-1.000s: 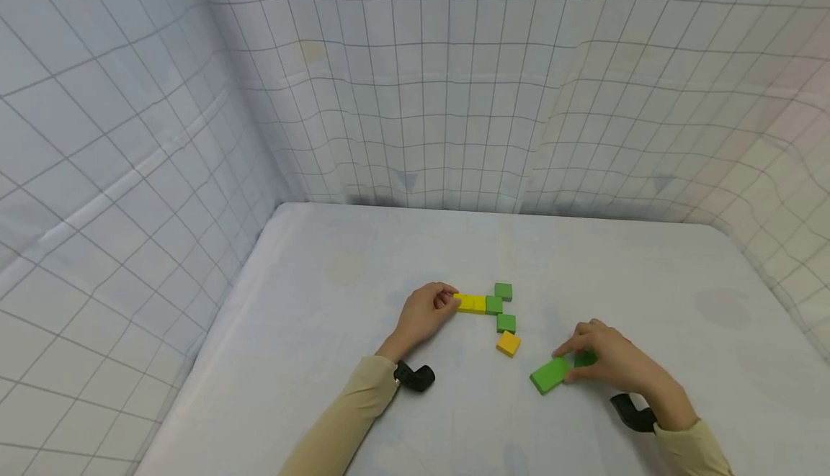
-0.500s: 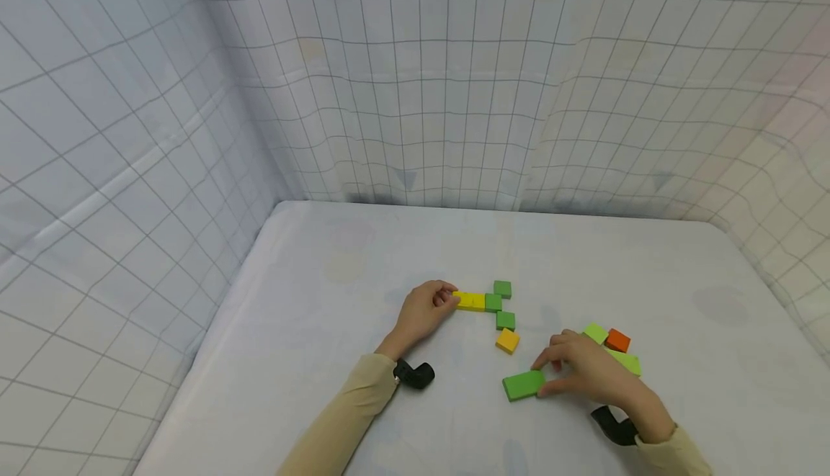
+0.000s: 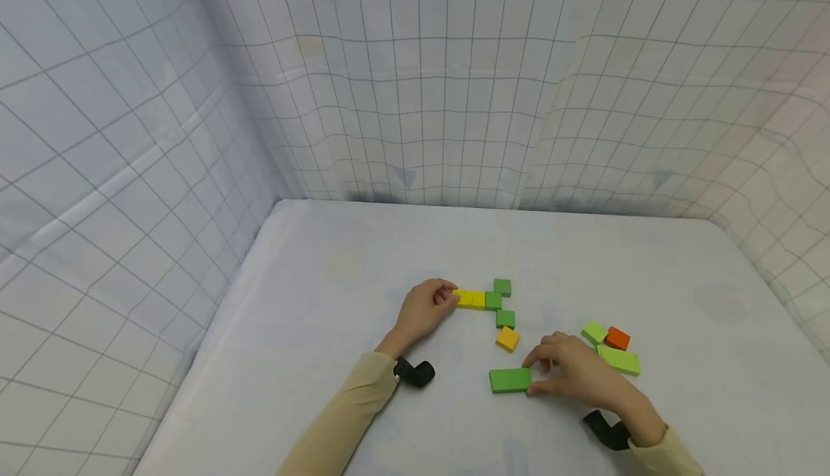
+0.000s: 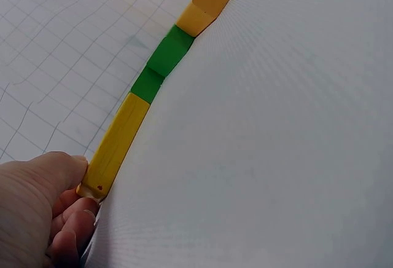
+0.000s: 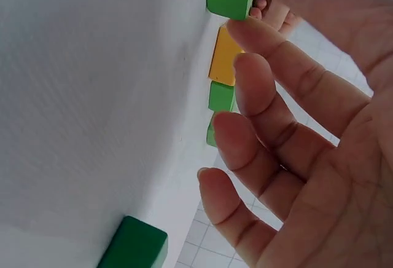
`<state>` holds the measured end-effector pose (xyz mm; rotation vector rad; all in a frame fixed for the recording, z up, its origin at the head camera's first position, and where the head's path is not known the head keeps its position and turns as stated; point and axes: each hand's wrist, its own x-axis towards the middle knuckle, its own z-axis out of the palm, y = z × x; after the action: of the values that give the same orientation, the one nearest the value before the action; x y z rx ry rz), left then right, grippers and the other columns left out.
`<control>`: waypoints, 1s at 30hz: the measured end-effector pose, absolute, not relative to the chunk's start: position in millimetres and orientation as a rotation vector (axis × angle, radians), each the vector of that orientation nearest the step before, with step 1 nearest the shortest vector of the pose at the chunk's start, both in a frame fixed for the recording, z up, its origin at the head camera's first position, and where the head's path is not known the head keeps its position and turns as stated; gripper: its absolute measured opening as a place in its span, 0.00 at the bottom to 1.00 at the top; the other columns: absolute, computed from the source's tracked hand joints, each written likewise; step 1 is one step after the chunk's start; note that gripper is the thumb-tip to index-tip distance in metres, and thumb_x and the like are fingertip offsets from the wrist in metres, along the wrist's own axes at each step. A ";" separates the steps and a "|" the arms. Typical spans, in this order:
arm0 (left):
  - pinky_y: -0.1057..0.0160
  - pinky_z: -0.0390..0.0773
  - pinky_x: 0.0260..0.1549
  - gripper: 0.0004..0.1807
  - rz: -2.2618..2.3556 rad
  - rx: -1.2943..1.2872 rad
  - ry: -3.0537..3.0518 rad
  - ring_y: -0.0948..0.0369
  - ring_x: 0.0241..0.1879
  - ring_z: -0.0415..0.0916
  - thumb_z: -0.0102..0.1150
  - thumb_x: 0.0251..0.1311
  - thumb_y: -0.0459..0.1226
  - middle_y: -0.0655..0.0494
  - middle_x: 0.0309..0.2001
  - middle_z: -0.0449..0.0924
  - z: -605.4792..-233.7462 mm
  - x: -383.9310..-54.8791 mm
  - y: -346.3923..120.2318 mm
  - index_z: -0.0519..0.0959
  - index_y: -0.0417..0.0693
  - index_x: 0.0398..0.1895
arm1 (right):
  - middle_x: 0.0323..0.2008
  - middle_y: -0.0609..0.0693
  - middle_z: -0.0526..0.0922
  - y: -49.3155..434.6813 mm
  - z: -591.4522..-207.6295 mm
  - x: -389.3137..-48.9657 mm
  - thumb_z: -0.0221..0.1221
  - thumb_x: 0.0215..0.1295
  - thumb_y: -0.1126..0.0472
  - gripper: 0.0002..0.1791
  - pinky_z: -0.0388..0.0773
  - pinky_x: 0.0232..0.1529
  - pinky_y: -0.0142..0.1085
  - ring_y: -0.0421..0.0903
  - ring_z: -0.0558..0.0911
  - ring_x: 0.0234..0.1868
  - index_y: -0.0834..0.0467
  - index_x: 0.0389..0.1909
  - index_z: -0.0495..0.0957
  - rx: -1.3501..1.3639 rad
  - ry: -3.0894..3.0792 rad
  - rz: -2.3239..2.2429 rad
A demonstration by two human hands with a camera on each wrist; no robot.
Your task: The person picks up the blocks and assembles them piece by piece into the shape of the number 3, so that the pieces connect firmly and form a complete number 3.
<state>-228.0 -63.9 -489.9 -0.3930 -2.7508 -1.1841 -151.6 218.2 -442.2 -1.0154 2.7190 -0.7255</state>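
Block number one, the long green block [image 3: 511, 381], lies just left of the right hand [image 3: 573, 371], with the thumb and index finger pinched on its right-hand end, one at each corner. Most of its length sticks out past the fingertips, and whether it's resting on the tabletop [image 3: 363, 260] or raised a hair can't be told. The other fingers [image 5: 236, 139] are bent and spread a bit apart, not on the block.

Over on the left, the yellow bar [image 3: 470, 299] has its left end clamped between the left hand's [image 3: 424, 310] thumb and fingers. Its other end butts up against a green square [image 3: 493, 300].

Pose-wise, the left forearm slants up and inward from the bottom edge, while the right one comes in from the lower right, back of the hand up.

Looks: the green one's a plain flat rectangle, broad face up, pretty much level left to right. The yellow one's a narrow strip with a small dark speck near the held end. An orange-yellow block [image 3: 508, 339] sits at an angle between the green square group and the long green block.
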 end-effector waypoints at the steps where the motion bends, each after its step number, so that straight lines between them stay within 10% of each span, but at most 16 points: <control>1: 0.70 0.70 0.29 0.12 -1.185 -0.392 -2.752 0.68 0.26 0.69 0.56 0.61 0.46 0.62 0.30 0.76 -489.6 -227.8 -63.9 0.80 0.52 0.43 | 0.23 0.35 0.69 218.1 -442.0 -151.7 0.69 0.44 0.45 0.15 0.65 0.30 0.27 0.35 0.67 0.28 0.42 0.34 0.81 -1.019 2.719 -0.726; 30: 0.70 0.69 0.29 0.12 -1.189 -0.410 -2.733 0.67 0.26 0.69 0.57 0.61 0.45 0.61 0.29 0.76 -489.2 -227.7 -64.1 0.81 0.51 0.42 | 0.28 0.41 0.65 166.9 -439.0 -172.2 0.71 0.37 0.39 0.16 0.54 0.33 0.34 0.39 0.58 0.32 0.41 0.27 0.82 -1.165 2.887 -0.505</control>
<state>-227.7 -64.1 -489.2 -0.4099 -2.7327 -1.1888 -172.2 166.9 -439.0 -1.1653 2.8870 -0.5049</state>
